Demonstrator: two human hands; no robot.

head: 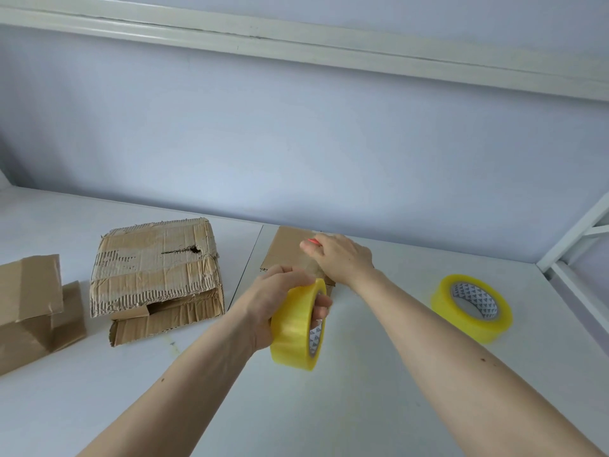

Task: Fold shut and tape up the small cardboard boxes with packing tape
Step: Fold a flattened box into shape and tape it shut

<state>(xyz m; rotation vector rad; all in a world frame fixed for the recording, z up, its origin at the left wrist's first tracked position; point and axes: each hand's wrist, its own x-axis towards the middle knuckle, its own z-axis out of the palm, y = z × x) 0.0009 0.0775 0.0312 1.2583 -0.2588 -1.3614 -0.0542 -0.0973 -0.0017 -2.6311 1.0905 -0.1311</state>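
Centre frame, the left hand (pixel 276 301) grips a translucent yellow packing-tape roll (pixel 298 324) just below the flat brown cardboard box (pixel 290 250); the right hand (pixel 339 257), pinching a small red-tipped tool (pixel 313 241), rests on the box.

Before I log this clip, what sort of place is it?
Probably a makeshift packing spot in a plain room: a white table against a bare wall, worn cardboard boxes, and two rolls of yellow packing tape, one held in the left hand.
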